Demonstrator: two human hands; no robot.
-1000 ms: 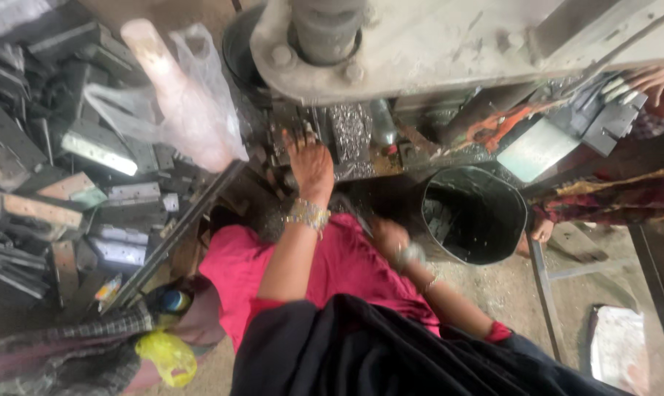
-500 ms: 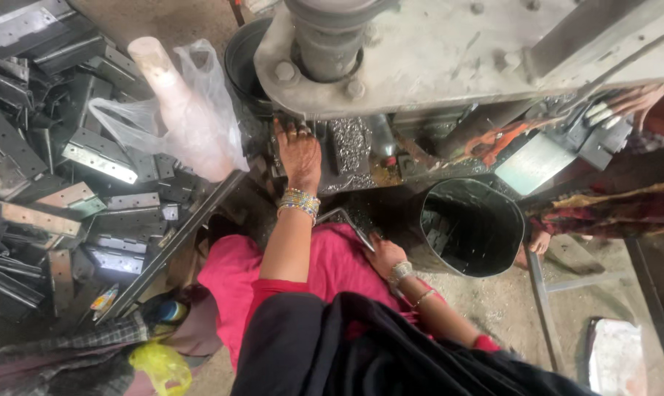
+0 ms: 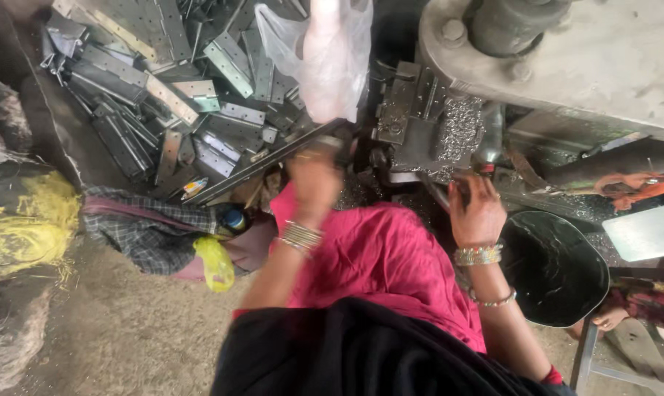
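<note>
I see my left hand (image 3: 314, 176), blurred, at the edge of the metal tray (image 3: 262, 163) left of the press (image 3: 434, 125); its grip I cannot tell. My right hand (image 3: 477, 213) curls around a dark lever (image 3: 443, 192) (thin, grimy) just under the press.

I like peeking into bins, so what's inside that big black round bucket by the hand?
The black bucket beside the right hand shows only a dark, shiny inside with faint specks. No clear parts show in it. Its bottom is too dark to tell, and the right arm covers its left rim.
</note>
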